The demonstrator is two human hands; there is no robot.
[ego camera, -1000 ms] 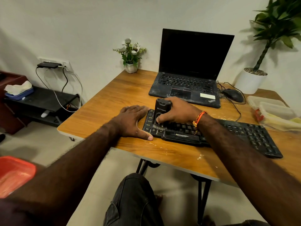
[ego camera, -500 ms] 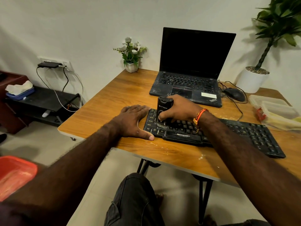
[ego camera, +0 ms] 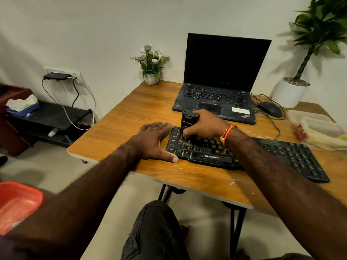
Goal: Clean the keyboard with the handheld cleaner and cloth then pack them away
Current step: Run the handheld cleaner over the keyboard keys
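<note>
Head camera shows one black keyboard (ego camera: 262, 152) lying along the near edge of a wooden table (ego camera: 131, 117). One black handheld cleaner (ego camera: 188, 122) stands upright on its left-end keys, its base touching them. Right hand (ego camera: 205, 126) grips the cleaner, fingers curled round its body. Left hand (ego camera: 156, 140) lies flat with fingers straight on the table, its thumb against the keyboard's left end. Behind sit one open laptop (ego camera: 219, 85), one mouse (ego camera: 270, 109), one small flower pot (ego camera: 151, 66) and one large potted plant (ego camera: 293, 91). Clear plastic containers (ego camera: 317, 126) lie at the right edge.
</note>
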